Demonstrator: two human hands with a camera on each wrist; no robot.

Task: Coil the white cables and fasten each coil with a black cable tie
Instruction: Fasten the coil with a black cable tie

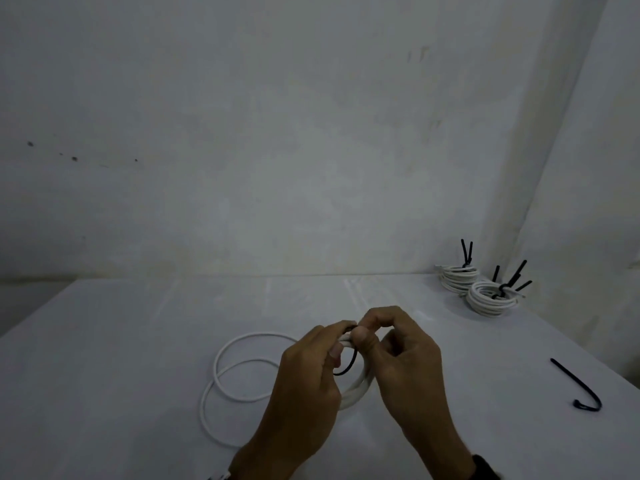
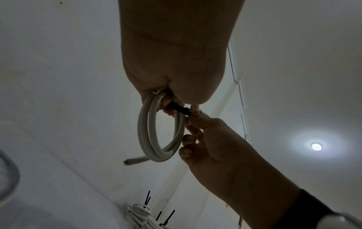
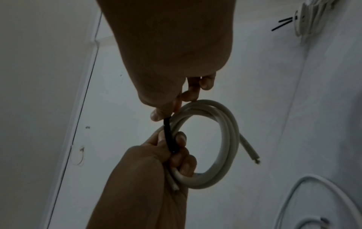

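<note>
Left hand (image 1: 308, 372): fingers curled round the coil (image 3: 211, 139) of white cable, gripping it at one side; a short cable end pokes out below the fist.
Right hand (image 1: 405, 355): thumb and forefinger pinch the tie (image 3: 169, 136) just above the left hand's grip; the other fingers are curled loosely beside the coil.
Tie: black, running from the right hand's pinch down across the coil strands into the left hand's fingers.
Coil: held in the air between both hands, a free end (image 3: 251, 152) sticking out on the side away from the grip.
Loose cable (image 1: 242, 372): two wide white loops lying on the table (image 1: 104, 358), left of the grip.
Tied coils (image 1: 478, 285): two, with black tie ends standing up, far right of the grip near the wall.
Spare tie (image 1: 576, 386): hooked, on the table right of the grip.
</note>
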